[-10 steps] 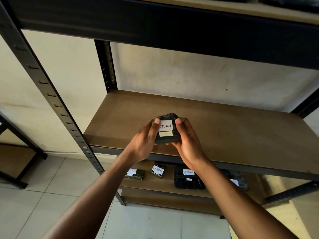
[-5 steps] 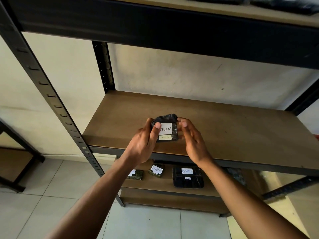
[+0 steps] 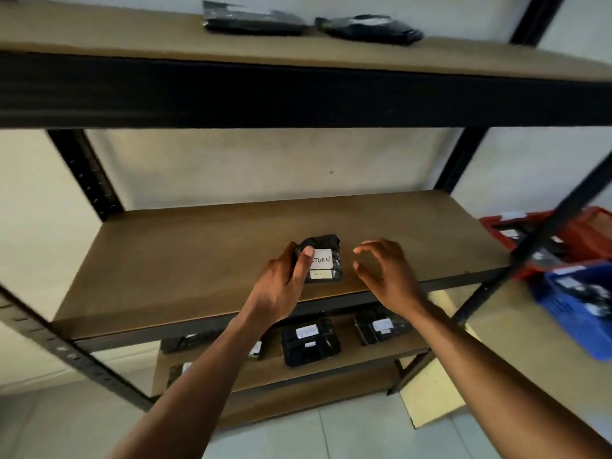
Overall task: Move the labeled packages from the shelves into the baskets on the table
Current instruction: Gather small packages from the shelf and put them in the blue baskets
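A small black package (image 3: 323, 258) with a white label reading "RETURN" is above the front of the middle shelf (image 3: 198, 260). My left hand (image 3: 284, 286) grips it from the left, thumb across the label's edge. My right hand (image 3: 387, 276) hovers just right of the package, fingers loosely curled, not touching it. At the far right a red basket (image 3: 583, 236) and a blue basket (image 3: 586, 309) hold labeled packages.
Two black packages (image 3: 255, 23) (image 3: 367, 28) lie on the top shelf. Several labeled packages (image 3: 309, 341) (image 3: 381, 326) sit on the lower shelf. Black metal uprights (image 3: 86, 173) (image 3: 516, 260) frame the rack. A pale board (image 3: 433, 399) leans by the rack's right foot.
My right hand has let go of the package and moved off to the right. The view has swung right and up, bringing the baskets and top shelf into sight.
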